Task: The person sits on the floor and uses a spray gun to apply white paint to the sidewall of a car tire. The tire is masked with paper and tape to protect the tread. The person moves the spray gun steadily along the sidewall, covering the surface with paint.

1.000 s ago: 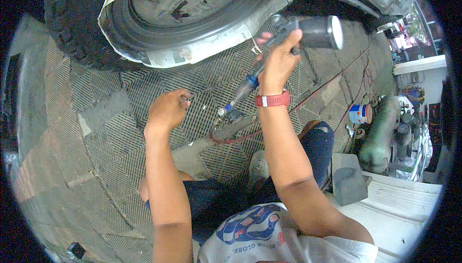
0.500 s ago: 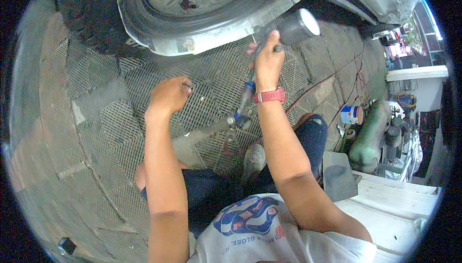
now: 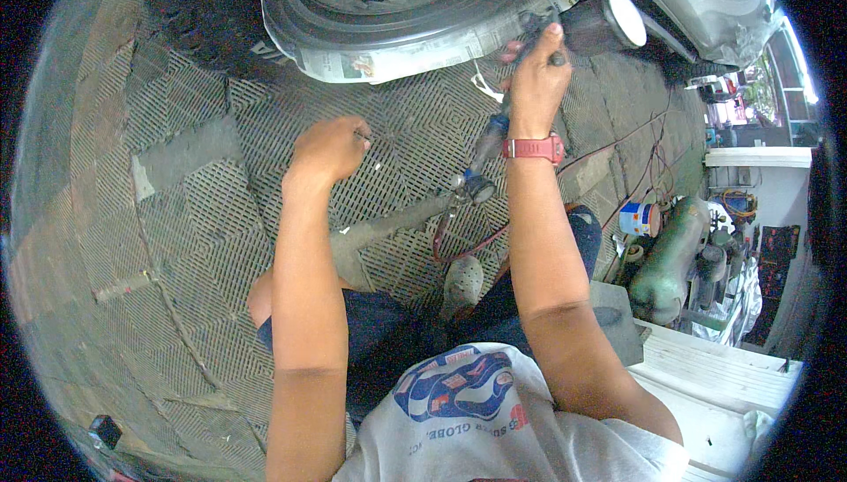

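Grips spray gun (image 3: pixel 587 28) in right hand (image 3: pixel 540 81), with fingers wrapped around the handle and thumb along the top. Compared with half a second ago, swung slightly to the right, with dark cup (image 3: pixel 610 22) carried along. Located far and right of centre, just beside newspaper (image 3: pixel 384 67) fitted around the tyre (image 3: pixel 194 19). Judged to leave the gun close to the dark rim (image 3: pixel 406 34) inside that newspaper, at its right portion; too blurred to confirm nozzle direction or any spray.

Holds left hand (image 3: pixel 331 149) left of the gun and apart from the tyre, with fingers curled in loosely. Cannot tell of any small thing inside the curl.

Note red hose (image 3: pixel 438 248), looped near the shoe (image 3: pixel 463 283), then passing behind the right forearm toward far right. Judged the likeliest snag during sideways swings. Note also the bent knee (image 3: pixel 587 235) close to the right forearm, and plastic-covered car body (image 3: pixel 706 6) at far right, limiting room beyond the cup.

Farther right, see bucket (image 3: pixel 640 219) beside green tank (image 3: pixel 666 266). Nearer, see grey panel (image 3: pixel 619 323) against white ribbed surface (image 3: pixel 719 367).
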A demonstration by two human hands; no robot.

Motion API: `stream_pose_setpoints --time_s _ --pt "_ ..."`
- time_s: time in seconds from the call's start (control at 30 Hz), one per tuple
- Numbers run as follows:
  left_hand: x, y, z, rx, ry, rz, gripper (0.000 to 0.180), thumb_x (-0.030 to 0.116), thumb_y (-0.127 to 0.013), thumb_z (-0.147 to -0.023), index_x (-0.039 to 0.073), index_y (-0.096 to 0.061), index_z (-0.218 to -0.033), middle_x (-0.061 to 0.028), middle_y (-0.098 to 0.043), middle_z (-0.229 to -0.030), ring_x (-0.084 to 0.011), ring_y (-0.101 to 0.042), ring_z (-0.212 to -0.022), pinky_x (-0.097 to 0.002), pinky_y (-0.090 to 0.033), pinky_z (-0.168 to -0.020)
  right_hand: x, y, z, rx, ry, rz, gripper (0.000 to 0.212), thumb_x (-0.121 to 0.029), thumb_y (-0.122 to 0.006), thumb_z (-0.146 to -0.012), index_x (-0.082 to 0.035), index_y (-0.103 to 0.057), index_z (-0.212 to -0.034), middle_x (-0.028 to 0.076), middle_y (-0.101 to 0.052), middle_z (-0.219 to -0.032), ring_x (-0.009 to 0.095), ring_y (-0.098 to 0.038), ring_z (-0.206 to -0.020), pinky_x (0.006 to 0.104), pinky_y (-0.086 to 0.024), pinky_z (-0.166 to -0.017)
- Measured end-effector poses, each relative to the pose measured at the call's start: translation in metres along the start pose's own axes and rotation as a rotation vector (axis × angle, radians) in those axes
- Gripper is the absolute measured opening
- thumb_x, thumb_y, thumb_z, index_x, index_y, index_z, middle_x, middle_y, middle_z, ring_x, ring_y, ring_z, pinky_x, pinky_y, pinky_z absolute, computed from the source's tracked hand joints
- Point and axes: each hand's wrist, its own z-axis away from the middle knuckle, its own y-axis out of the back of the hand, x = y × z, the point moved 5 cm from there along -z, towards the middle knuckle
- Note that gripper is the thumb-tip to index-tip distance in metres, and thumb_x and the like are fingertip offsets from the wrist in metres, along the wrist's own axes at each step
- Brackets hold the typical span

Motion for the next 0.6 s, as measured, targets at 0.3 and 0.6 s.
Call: stream_pose_setpoints --time_s 0.3,0.6 --pt "-0.002 0.002 0.002 0.012 -0.009 -0.013 0.029 0.03 -0.072 -0.099 0.014 -0.079 -0.122 -0.0206 -0.08 -0.118 -0.0426 -0.074 -0.113 -0.0546 -0.058 -0.1 0.019 -0.014 0.007 -0.102 -0.078 0.048 0.061 -0.055 -0.051 -0.115 0.004 -0.069 -0.116 0.011 -0.073 -0.079 0.016 -0.068 -0.059 0.0326 -0.052 -0.051" --pt "-0.004 0.001 0.014 0.011 0.024 -0.034 0.028 0.031 -0.073 -0.098 0.018 -0.08 -0.122 -0.0191 -0.08 -0.115 -0.042 -0.075 -0.11 -0.0538 -0.058 -0.098 0.06 -0.072 0.081 -0.432 -0.325 0.031 0.065 -0.058 -0.042 -0.117 0.001 -0.068 -0.122 0.013 -0.078 -0.086 0.018 -0.076 -0.068 0.0303 -0.049 -0.044"
